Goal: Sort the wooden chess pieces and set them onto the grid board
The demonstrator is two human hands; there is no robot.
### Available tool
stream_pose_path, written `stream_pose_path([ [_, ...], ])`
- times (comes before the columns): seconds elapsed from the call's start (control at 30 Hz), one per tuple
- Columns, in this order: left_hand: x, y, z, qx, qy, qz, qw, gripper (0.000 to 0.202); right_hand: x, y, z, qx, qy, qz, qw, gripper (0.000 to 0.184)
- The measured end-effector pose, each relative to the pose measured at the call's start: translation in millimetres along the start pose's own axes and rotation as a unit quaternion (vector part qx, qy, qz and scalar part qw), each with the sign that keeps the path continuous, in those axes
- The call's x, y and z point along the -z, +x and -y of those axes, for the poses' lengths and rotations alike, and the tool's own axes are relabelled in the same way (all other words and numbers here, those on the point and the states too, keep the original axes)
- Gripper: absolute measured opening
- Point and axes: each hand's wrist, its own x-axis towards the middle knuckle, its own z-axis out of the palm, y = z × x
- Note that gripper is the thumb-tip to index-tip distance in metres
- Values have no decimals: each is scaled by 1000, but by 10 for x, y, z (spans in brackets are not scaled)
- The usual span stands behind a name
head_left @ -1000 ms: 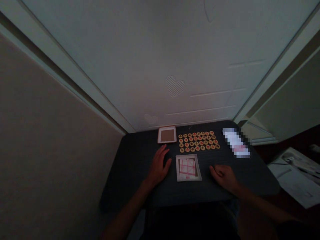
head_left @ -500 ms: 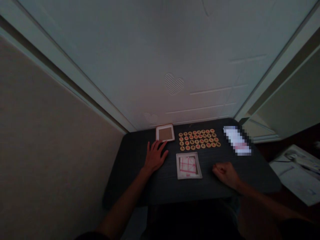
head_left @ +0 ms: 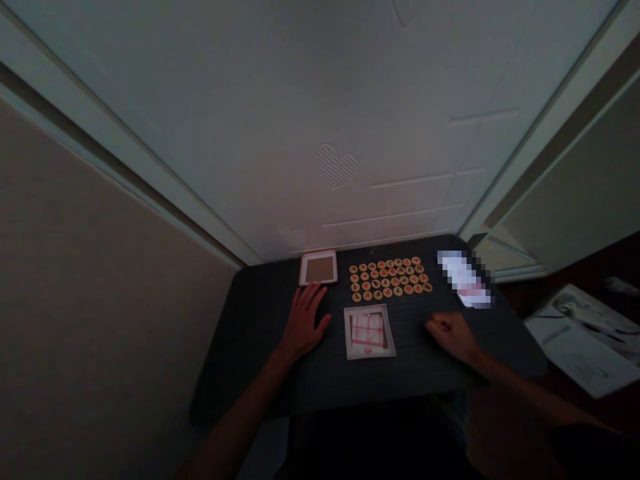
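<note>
Fingers spread and palm down, my left hand [head_left: 305,322] lies on the dark table, holding nothing. Its fingertips come close to the near edge of a shallow box part [head_left: 304,275] with a white rim and brown inside; touching or just short of it, I cannot tell. My right hand [head_left: 453,333] rests as a closed fist on the table's right side, with nothing showing in it. Between the hands sits an open white square box [head_left: 351,350] with a folded sheet [head_left: 368,330] printed in pink lines. Behind it, round Chinese chess pieces [head_left: 387,283] lie in neat rows with red and dark characters.
A pixelated bright phone-like object [head_left: 465,277] lies at the table's [head_left: 250,347] right end. A white panel with embossed hearts [head_left: 337,165] rises directly behind the table. Right of the table, lower down, is a white box-like item [head_left: 585,340] with things on it.
My view has shifted slightly, so the table and things on it appear farther left. My left hand stays spread and my right stays a fist; the pieces keep their rows.
</note>
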Motion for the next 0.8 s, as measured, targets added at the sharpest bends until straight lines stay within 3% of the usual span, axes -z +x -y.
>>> stream_pose_path([
  [0.1, -36, -166, -179, -46, -67, 31, 996, 68, 112, 143, -30, -19, -15, -77, 997, 36],
  [0.2, -76, -283, -291, -60, -99, 59, 992, 76, 177, 275, -51, -8, -19, -129, 991, 15],
  [0.27, -91, -308, -324, -60, -95, 78, 991, 80, 182, 335, -67, 14, -19, -144, 989, 23],
  [0.4, -95, -282, -352, -46, -72, 91, 992, 86, 142, 400, -118, 57, -27, -159, 985, 37],
  [0.8, -96, -252, -392, -53, -61, 105, 991, 107, 69, 506, -241, 60, -87, -133, 985, 24],
])
